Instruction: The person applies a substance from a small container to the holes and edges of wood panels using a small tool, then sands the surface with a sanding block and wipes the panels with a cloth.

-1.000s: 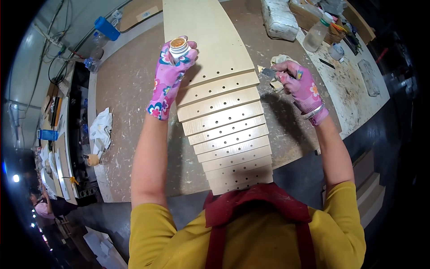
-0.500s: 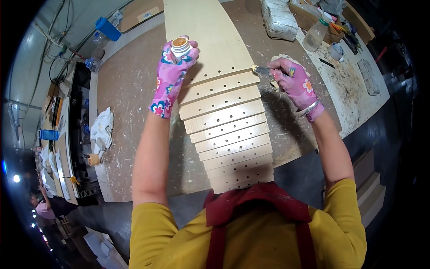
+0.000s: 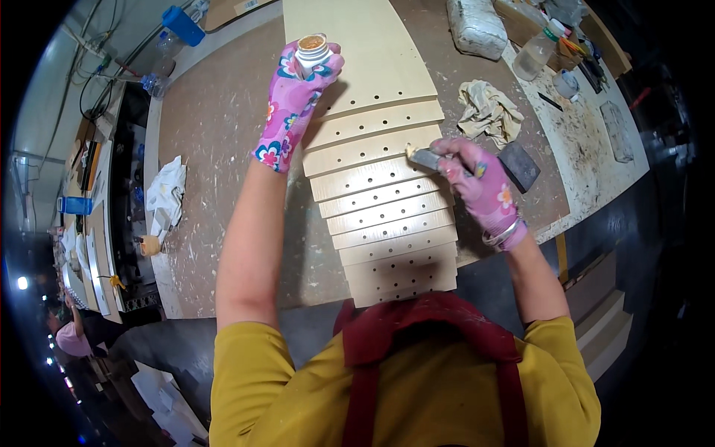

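Note:
My left hand (image 3: 298, 93), in a pink flowered glove, is closed around a small white jar (image 3: 313, 54) of tan paste whose top is uncovered. My right hand (image 3: 480, 182), gloved alike, grips a putty knife (image 3: 424, 157) with a pale dab of paste on its tip. The blade hovers at or just above one of the stacked pale wooden panels (image 3: 365, 179), near its right edge; contact cannot be made out. Dark round holes run in rows across these overlapping panels. The jar is over the topmost panel (image 3: 342, 33), beyond the hole rows.
Right of the panels lie a crumpled cream cloth (image 3: 489, 112) and a dark grey block (image 3: 519, 167). Farther right stand a wrapped block (image 3: 477, 28), a clear bottle (image 3: 534, 56) and a small cup (image 3: 566, 84). A white rag (image 3: 165, 192) lies at the left table edge. Another person (image 3: 74, 335) is far left.
My right hand with the putty knife has come nearer, from the far panel's right edge to a panel lower in the stack. It uncovers the cloth and grey block. The jar is slightly farther away.

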